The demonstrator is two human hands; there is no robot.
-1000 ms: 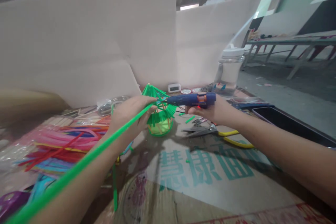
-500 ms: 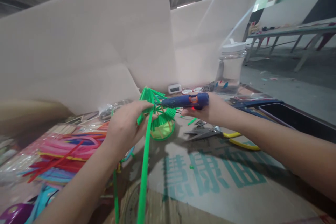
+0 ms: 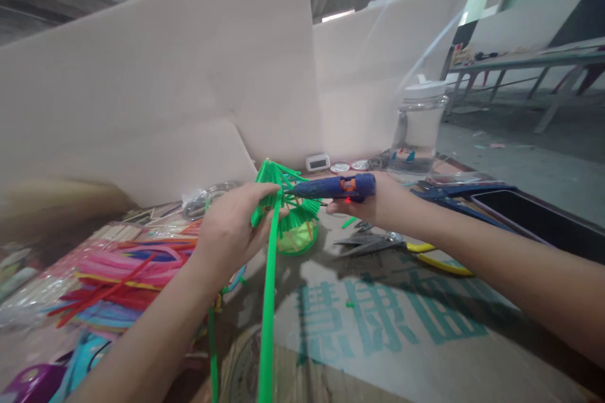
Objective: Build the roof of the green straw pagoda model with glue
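- Left hand (image 3: 227, 227) pinches green strip (image 3: 268, 302) at green model (image 3: 296, 217), on worktop (image 3: 258, 286).
- Right hand (image 3: 390, 204) grips blue glue gun (image 3: 326, 188).
- Risk: tip near left fingers, slip could burn; tugged strip could tip model.

Head view, looking forward and down over worktable (image 3: 387, 352).

On our table (image 3: 333, 384) we have colourful pipe cleaners (image 3: 130, 264) heaped at the left and open scissors (image 3: 371, 243) right of centre. Toward the back, we see a small white clock (image 3: 317, 162) and, farther right, a clear lidded jar (image 3: 418, 132).
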